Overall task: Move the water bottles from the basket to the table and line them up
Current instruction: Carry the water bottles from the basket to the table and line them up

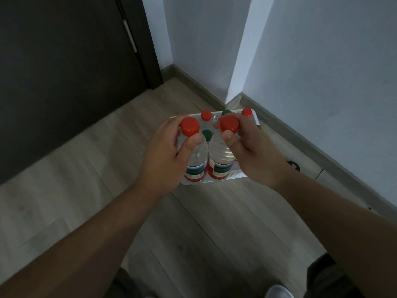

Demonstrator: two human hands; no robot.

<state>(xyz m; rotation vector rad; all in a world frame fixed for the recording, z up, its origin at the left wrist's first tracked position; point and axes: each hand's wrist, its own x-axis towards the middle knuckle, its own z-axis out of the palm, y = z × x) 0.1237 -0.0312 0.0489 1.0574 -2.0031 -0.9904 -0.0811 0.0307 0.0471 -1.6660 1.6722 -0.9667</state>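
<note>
A white perforated basket point(238, 174) stands on the wooden floor near the wall corner. My left hand point(163, 155) grips the neck of a clear red-capped water bottle point(196, 162). My right hand point(251, 151) grips the neck of a second red-capped bottle point(221, 162) beside it. Both bottles are upright, side by side, over the basket's near part. Behind them in the basket show two red caps point(206, 115) point(247, 112) and two green caps point(207, 134) point(226, 112) of other bottles. No table is in view.
A dark door point(64, 72) fills the left. White walls with a grey skirting board point(322, 153) run along the right and form a jutting corner behind the basket. A small dark fitting point(293, 165) lies on the floor by the skirting. My shoe point(279, 291) shows at the bottom.
</note>
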